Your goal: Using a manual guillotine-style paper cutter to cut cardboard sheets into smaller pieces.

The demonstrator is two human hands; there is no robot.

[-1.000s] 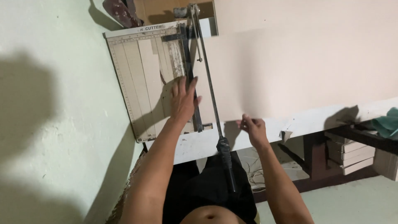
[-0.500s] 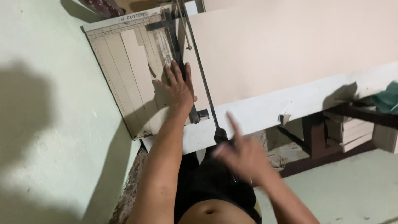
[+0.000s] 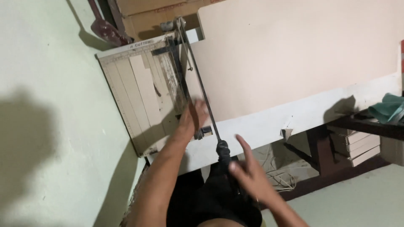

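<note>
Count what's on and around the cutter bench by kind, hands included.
Hands: 2, left hand and right hand
Paper cutter: 1
Cutter handle: 1
Large board sheet: 1
Green cloth: 1
Total: 6

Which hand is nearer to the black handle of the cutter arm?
Right. The right hand is beside the black handle, almost touching; the left hand rests higher, on the cutter board.

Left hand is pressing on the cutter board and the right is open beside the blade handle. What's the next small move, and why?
Probably close the right hand around the black handle: it sits open beside it, while the left hand lies on the cutter board by the big sheet.
</note>
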